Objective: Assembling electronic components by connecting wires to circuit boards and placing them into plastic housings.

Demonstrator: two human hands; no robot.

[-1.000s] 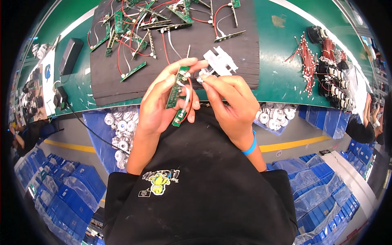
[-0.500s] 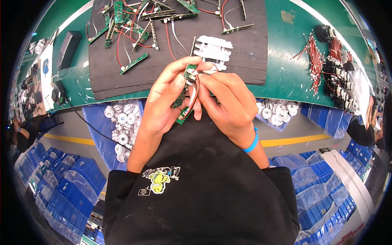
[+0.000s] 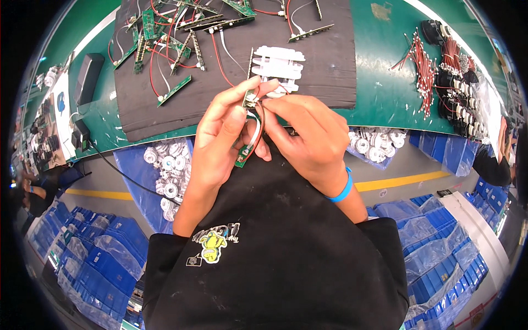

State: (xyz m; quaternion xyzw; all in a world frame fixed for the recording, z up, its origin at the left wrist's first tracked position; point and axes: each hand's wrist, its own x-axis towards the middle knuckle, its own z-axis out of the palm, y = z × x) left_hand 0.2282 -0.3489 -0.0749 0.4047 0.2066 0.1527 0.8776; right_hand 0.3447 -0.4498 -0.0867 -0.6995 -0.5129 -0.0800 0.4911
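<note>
The slim green circuit board (image 3: 242,157) is in the left hand (image 3: 215,137), above the desk's near edge, its connector end (image 3: 251,99) pointing far. It is probably light and stiff but fragile, best held by its long edges, clear of the soldered joints; its red and white leads (image 3: 254,131) look soft and easily strained. The left hand curls around it; the right hand (image 3: 316,132) pinches at the far end, though what lies between its fingertips is hidden. A second ago those fingertips stood off to the right with a small white piece, and the board showed more of its face. Just beyond, a white slotted part (image 3: 279,63) lies on the dark mat (image 3: 324,74), with more boards (image 3: 179,27) far left and the green desk (image 3: 379,71) beneath.
</note>
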